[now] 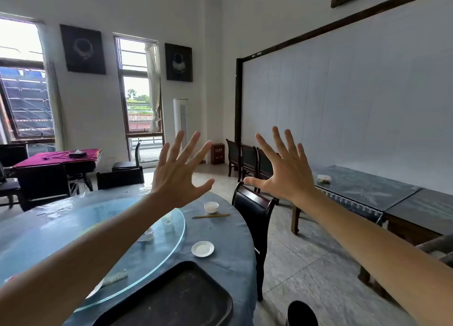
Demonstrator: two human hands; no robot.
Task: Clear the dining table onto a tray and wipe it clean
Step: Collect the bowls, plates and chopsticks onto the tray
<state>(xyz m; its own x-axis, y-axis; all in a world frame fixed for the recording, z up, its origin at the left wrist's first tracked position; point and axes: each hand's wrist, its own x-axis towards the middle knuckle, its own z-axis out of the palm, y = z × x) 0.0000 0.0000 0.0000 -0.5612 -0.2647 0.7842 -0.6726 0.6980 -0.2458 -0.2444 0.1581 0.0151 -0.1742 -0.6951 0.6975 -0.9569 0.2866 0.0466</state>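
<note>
Tray [171, 298] sits bare at the table's [228, 259] near edge, both my hands, left [177, 176] and right [285, 176], spread wide holding nothing, so I'd start with the saucer [202, 248] just beyond the tray.

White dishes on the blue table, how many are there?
2: a small round white bowl beside the wooden chopsticks at the far edge, and a flat white saucer near the black tray. The left arm may hide more.
</note>
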